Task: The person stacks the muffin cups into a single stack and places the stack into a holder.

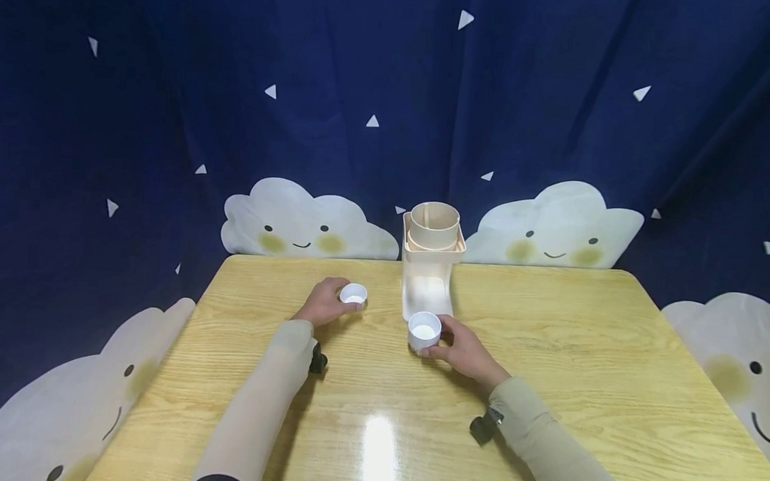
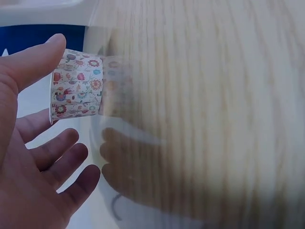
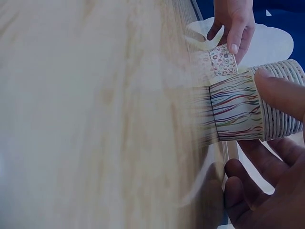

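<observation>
My left hand (image 1: 324,303) pinches a small paper cup (image 1: 354,296) between thumb and index finger, left of the table's middle. The left wrist view shows that cup (image 2: 78,86) with a flower and bird print, its base at the table surface; the other fingers of the hand (image 2: 43,167) are spread beside it. Nearer the middle, my right hand (image 1: 462,348) grips a nested stack of paper cups (image 1: 423,332), open end up. In the right wrist view the stack (image 3: 238,107) has coloured wavy lines and several rims, its base meeting the tabletop.
A beige plastic stand (image 1: 426,291) with a round cylinder (image 1: 435,228) on top rises at the table's far edge, just behind the cup stack. The glossy wooden table (image 1: 566,332) extends to both sides. A dark blue curtain (image 1: 378,70) with clouds hangs behind.
</observation>
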Tool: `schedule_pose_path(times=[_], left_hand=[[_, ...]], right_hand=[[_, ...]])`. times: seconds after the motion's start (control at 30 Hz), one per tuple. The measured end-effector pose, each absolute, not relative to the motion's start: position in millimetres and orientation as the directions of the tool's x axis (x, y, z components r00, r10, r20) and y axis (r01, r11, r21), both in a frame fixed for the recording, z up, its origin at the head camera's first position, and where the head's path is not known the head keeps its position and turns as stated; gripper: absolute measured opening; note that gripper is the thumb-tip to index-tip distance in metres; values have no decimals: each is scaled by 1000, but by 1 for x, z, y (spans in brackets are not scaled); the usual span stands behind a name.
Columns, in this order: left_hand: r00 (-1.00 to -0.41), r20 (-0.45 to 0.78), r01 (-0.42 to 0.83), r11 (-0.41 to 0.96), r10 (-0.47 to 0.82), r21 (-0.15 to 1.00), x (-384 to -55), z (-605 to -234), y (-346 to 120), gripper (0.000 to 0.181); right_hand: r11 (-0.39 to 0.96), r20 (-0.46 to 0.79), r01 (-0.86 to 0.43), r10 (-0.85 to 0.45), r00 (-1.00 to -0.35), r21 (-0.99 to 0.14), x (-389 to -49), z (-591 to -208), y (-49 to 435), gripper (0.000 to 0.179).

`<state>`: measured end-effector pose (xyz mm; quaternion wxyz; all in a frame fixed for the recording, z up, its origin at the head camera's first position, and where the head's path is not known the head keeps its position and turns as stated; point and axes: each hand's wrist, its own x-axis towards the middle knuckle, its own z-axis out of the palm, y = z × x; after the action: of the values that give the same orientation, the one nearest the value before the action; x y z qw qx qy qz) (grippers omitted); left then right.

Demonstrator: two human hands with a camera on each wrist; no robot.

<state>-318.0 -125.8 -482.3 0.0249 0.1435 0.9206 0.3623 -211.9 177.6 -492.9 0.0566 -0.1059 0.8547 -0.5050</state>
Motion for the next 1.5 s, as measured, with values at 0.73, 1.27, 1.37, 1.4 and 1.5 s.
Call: schedule_pose_path(times=[0.73,1.27,1.37,1.4,1.5], left_hand=[[-971,15,185,708,240,681,-316,-483,-127,63],[-966,48,219,700,256,679,-317,-484,-123,45],[-965,51,221,699,256,680,-317,-485,-124,44],[-966,51,220,698,255,681,-316,-485,-124,43],[-965,59,228,700,257,677,-315,-485,-125,42]], right_hand=[[473,19,-138,-247,-969,-870,-212,-492,174,63],[463,57,-179,-266,-962,-868,-214,-494,180,63],[473,53,-174,-259,-964,-864,-214,-495,179,63],[476,50,-173,-258,-965,-862,-214,-495,179,63],[479,42,-165,-256,-966,-862,-214,-496,179,63]])
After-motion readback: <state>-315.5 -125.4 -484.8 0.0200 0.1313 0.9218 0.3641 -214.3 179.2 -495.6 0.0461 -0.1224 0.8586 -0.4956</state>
